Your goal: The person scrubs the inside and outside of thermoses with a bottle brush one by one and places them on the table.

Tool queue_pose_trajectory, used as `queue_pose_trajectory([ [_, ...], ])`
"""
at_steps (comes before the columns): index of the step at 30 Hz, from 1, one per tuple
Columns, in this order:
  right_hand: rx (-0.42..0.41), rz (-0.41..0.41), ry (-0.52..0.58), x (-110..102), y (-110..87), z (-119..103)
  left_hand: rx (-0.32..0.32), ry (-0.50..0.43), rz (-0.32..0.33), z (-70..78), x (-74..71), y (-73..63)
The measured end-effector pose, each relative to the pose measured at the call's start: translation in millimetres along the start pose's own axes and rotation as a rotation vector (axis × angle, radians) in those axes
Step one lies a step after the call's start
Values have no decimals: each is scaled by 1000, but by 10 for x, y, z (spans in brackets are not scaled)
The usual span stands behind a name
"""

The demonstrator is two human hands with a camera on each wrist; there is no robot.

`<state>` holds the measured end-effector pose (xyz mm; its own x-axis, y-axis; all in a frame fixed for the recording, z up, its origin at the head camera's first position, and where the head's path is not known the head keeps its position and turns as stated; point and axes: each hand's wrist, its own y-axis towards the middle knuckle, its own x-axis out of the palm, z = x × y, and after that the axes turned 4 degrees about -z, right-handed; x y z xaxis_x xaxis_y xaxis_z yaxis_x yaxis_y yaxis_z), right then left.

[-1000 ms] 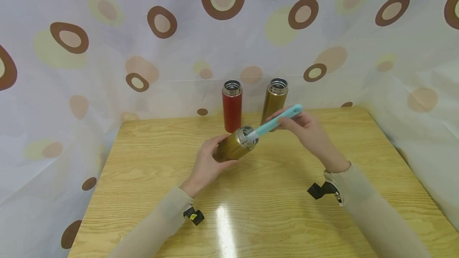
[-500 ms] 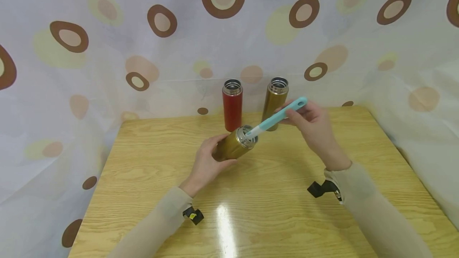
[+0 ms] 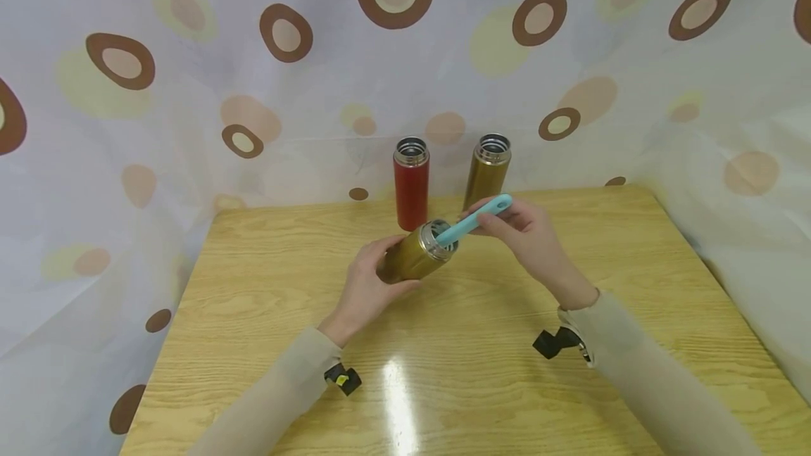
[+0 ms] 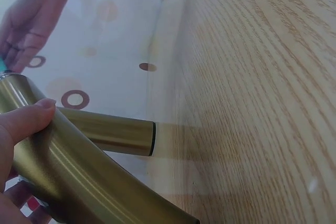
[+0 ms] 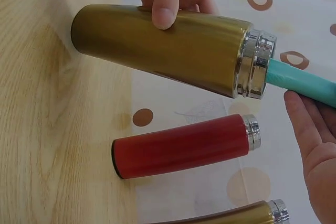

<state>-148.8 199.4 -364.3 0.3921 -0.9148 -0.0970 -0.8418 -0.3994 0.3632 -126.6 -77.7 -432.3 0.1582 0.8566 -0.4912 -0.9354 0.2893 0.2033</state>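
My left hand [image 3: 367, 287] grips a gold thermos bottle [image 3: 412, 259] round its body, the bottle tilted with its open steel mouth up and to the right. In my right hand [image 3: 529, 238] is the turquoise handle [image 3: 475, 220] of a brush-like tool, pinched between thumb and fingers. Its lower end runs into the bottle's mouth, so the head is hidden inside. The right wrist view shows the handle entering the steel neck [image 5: 257, 64], with the left thumb lying across the gold body.
Behind the hands, a red thermos bottle [image 3: 412, 192] and a second gold thermos bottle [image 3: 489, 171] stand upright and lidless at the back of the wooden table [image 3: 285, 252]. A patterned curtain [image 3: 355, 90] hangs close behind them.
The right hand drew the tool partly out, up and to the right, then pushed it back down deeper; its white lower part is now hidden. The left hand and bottle stayed nearly still.
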Motion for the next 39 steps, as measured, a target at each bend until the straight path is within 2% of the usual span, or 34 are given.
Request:
queue_pose_trajectory([
  [5, -3, 0, 1, -52, 6, -38, -15, -15, 4, 9, -4, 2],
  [9, -44, 22, 29, -120, 6, -106, -22, -7, 10, 9, -2, 3],
  [15, -148, 125, 120, -195, 36, -235, -10, 11, 22, 8, 1, 15],
  [19, -179, 177, 160, -193, 59, -284, -5, 17, 28, 7, -4, 25],
  [22, -156, 171, 114, -183, 57, -261, -7, 11, 29, 5, -11, 28],
  [28, -67, 86, -26, -86, 20, -112, 2, -1, 29, 15, -8, 22],
  [33, -37, 23, -53, 14, 11, -37, 7, -2, 22, 21, 14, 31],
  [39, -44, 27, -15, -26, 9, -57, 4, -12, 26, 26, 6, 31],
])
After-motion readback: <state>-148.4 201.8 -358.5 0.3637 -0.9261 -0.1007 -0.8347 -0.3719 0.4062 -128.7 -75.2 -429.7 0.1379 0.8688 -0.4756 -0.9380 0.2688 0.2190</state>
